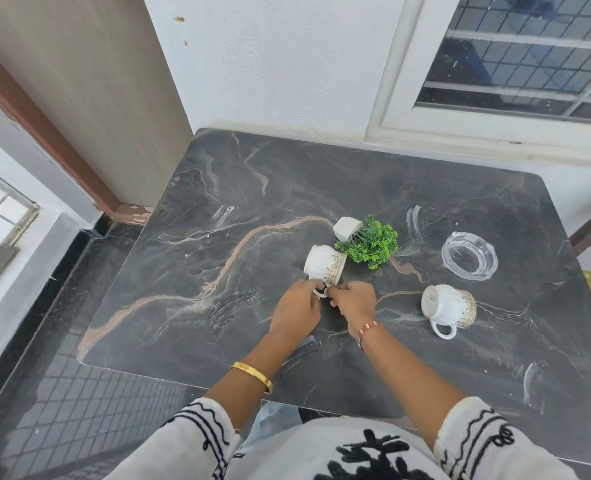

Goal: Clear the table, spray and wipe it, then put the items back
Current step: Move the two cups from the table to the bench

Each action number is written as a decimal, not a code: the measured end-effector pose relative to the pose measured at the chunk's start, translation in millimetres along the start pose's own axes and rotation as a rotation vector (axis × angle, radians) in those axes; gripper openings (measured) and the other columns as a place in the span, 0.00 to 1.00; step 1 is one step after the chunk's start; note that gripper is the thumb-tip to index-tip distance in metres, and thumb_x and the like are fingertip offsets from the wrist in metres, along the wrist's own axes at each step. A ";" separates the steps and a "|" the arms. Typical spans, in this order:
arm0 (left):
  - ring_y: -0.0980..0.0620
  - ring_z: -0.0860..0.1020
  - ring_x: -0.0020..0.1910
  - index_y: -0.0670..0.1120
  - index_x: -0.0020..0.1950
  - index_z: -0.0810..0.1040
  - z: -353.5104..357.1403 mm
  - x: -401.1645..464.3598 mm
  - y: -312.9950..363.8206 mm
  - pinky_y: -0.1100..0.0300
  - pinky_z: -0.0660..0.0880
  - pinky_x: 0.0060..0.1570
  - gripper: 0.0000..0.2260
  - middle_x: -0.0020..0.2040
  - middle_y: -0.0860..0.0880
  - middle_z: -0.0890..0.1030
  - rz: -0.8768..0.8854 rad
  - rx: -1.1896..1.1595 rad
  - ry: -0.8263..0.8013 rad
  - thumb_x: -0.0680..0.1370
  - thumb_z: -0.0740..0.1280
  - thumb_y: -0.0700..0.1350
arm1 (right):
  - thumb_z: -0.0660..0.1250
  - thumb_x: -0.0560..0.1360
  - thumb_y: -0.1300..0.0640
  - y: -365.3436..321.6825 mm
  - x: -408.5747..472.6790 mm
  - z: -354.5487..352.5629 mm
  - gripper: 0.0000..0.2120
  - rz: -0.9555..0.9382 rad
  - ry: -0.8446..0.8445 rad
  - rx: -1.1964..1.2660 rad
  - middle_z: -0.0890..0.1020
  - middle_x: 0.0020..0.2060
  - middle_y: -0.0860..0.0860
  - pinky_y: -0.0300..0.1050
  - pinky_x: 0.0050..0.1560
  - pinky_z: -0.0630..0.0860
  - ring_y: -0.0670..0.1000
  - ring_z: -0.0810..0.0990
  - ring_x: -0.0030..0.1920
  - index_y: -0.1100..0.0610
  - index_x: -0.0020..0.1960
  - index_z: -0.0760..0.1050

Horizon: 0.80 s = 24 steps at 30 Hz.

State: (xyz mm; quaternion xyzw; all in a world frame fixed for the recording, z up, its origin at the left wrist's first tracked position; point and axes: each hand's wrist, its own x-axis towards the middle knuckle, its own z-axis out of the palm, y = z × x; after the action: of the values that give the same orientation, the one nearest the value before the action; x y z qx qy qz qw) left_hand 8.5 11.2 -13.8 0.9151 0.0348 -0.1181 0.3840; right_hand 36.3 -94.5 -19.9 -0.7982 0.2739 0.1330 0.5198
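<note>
Both my hands meet at the handle of a white, gold-trimmed cup [324, 265] lying on its side near the middle of the dark marbled counter [287, 174]. My left hand [297, 310] and right hand [353, 303] each curl their fingers at the handle, which points toward me; the grip appears to pinch it, though the fingertips hide the contact. The cup's long axis runs left to right, its base to the left and its gold rim to the right. Just beyond it a small potted plant [370, 242] lies tipped over, its white pot pointing away and its green leaves toward the right. A second cup [449, 306] lies on its side to the right, base facing left, handle toward me. Beyond that sits a clear glass dish [469, 255].
</note>
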 end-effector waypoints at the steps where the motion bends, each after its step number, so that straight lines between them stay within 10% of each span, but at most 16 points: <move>1: 0.44 0.76 0.52 0.46 0.59 0.75 -0.9 0.7 0.2 0.55 0.71 0.51 0.15 0.53 0.42 0.77 0.029 0.001 -0.015 0.76 0.57 0.36 | 0.74 0.67 0.61 -2.6 0.2 0.3 0.17 -0.043 0.018 -0.036 0.75 0.24 0.52 0.42 0.30 0.65 0.48 0.69 0.27 0.58 0.25 0.70; 9: 0.48 0.73 0.47 0.48 0.65 0.73 -14.3 7.3 0.5 0.60 0.69 0.49 0.25 0.44 0.47 0.72 0.143 -0.083 -0.019 0.73 0.54 0.30 | 0.70 0.68 0.57 -22.4 2.3 -5.7 0.06 -0.357 0.080 -0.280 0.76 0.29 0.48 0.43 0.34 0.69 0.50 0.75 0.34 0.59 0.36 0.76; 24: 0.42 0.79 0.44 0.42 0.48 0.81 -21.7 10.0 -21.7 0.52 0.73 0.50 0.11 0.45 0.43 0.80 -0.093 -0.338 0.032 0.76 0.59 0.38 | 0.67 0.72 0.62 -13.6 -14.3 1.5 0.05 -0.484 -0.057 -0.330 0.83 0.39 0.52 0.36 0.39 0.70 0.41 0.72 0.31 0.59 0.44 0.82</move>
State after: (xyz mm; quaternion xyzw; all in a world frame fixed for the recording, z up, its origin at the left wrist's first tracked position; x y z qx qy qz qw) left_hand 18.9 41.5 -16.6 0.8365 0.1026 -0.1137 0.5261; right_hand 32.6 -84.7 -3.1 -0.9101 0.0353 0.0702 0.4068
